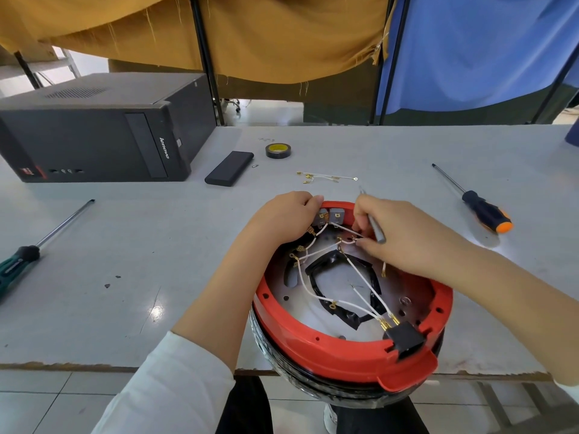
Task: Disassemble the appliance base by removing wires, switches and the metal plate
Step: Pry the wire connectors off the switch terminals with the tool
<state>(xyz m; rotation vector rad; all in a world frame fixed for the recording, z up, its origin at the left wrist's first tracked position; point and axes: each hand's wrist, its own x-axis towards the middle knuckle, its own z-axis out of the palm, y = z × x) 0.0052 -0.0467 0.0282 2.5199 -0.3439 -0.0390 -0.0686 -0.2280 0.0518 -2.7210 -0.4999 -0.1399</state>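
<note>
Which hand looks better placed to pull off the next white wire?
Probably the right hand: its fingertips are already at the white wires, holding a thin tool. The left hand grips the red base rim by the switches.

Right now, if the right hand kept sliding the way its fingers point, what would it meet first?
The right hand points left across the appliance base, so it would probably meet the white wires first, then the left hand at the far rim. Depth is unclear from this one view.
</note>
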